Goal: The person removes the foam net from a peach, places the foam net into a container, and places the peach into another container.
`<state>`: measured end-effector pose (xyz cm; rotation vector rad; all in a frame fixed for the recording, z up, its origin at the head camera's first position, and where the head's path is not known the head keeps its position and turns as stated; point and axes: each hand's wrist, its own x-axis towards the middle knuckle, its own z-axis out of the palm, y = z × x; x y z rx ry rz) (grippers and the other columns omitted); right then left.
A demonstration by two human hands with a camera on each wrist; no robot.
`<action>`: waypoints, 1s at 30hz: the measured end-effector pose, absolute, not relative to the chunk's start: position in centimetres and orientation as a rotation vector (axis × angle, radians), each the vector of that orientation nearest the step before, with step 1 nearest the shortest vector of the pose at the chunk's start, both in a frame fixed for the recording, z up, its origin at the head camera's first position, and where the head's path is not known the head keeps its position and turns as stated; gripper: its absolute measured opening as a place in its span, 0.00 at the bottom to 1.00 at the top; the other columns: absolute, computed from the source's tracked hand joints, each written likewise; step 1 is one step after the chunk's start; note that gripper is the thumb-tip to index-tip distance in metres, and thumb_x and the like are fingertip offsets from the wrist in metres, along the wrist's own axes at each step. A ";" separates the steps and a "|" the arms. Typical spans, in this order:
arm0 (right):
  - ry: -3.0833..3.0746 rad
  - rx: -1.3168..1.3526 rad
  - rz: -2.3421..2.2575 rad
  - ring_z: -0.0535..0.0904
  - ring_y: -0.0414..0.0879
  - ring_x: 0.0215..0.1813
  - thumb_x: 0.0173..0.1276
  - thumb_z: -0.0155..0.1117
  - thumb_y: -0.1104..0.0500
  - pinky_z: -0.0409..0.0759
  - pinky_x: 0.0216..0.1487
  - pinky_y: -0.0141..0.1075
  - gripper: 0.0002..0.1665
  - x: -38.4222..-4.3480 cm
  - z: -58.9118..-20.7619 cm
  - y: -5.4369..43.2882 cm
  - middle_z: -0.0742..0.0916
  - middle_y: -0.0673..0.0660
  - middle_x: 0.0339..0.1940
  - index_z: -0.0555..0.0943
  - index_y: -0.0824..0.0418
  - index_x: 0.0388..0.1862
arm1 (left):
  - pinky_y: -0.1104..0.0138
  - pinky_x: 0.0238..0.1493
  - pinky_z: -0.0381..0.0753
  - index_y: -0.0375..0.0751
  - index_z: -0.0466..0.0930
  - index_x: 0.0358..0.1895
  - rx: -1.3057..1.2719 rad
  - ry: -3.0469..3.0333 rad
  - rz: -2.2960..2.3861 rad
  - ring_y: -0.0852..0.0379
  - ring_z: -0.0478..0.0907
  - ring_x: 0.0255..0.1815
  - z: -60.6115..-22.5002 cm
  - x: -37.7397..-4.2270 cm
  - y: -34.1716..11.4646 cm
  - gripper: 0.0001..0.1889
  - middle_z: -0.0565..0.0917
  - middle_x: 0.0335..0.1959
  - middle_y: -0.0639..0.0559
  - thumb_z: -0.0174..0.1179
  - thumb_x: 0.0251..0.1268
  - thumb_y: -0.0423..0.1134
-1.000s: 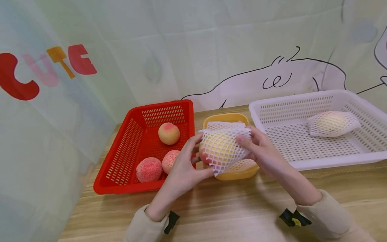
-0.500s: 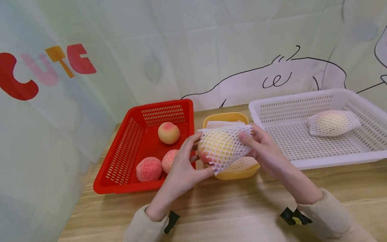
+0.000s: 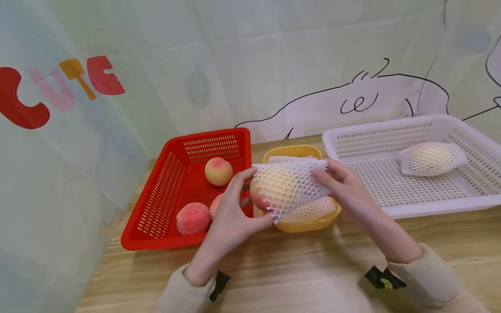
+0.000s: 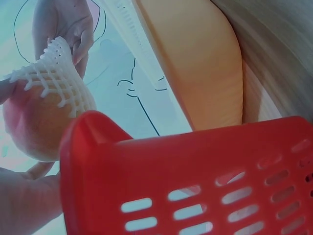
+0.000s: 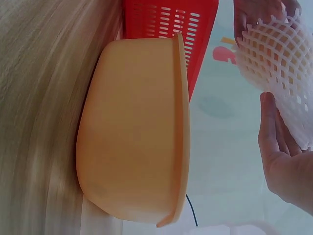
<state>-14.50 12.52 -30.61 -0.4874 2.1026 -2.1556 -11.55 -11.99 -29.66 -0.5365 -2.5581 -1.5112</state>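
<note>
A yellow-and-pink peach sits inside a white foam net sleeve, held in the air above the yellow bin. My left hand holds the peach from the left, thumb below and fingers at the upper edge of the net. At the other end, my right hand pinches the net between thumb and fingers. The peach's left side shows bare past the net's edge, and in the left wrist view its rounded bottom is uncovered. More foam nets lie in the bin.
To the left stands a red basket with one smooth peach and two rough pink ones, one a pink peach near the front. A white basket on the right contains a netted peach. A printed curtain hangs behind.
Peach and net have shifted slightly left with my left hand. The net looks stretched a little longer toward my right hand, which has barely moved.
</note>
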 end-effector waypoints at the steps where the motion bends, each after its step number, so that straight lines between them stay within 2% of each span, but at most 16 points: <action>1: 2.114 -0.487 -2.156 0.83 0.38 0.44 0.74 0.53 0.53 0.83 0.48 0.30 0.14 -14.5 -30.6 12.6 0.86 0.47 0.44 0.75 0.57 0.53 | 0.60 0.57 0.80 0.55 0.60 0.68 -0.537 -2.555 -1.511 0.58 0.69 0.63 -29.6 -11.6 -12.0 0.44 0.68 0.64 0.60 0.74 0.45 0.40; 23: 2.105 -0.558 -2.265 0.83 0.37 0.41 0.73 0.55 0.58 0.83 0.45 0.29 0.09 -14.7 -30.5 13.2 0.88 0.46 0.40 0.83 0.53 0.45 | 0.60 0.54 0.82 0.57 0.61 0.67 -0.516 -2.526 -1.508 0.56 0.69 0.62 -29.1 -11.8 -12.8 0.44 0.69 0.63 0.58 0.75 0.43 0.37; 30: 2.094 -0.564 -2.291 0.83 0.36 0.41 0.73 0.55 0.59 0.82 0.47 0.28 0.09 -14.8 -30.5 13.5 0.88 0.45 0.39 0.84 0.53 0.43 | 0.60 0.53 0.83 0.61 0.62 0.66 -0.484 -2.520 -1.510 0.57 0.70 0.60 -28.9 -12.0 -13.2 0.43 0.69 0.61 0.61 0.75 0.44 0.37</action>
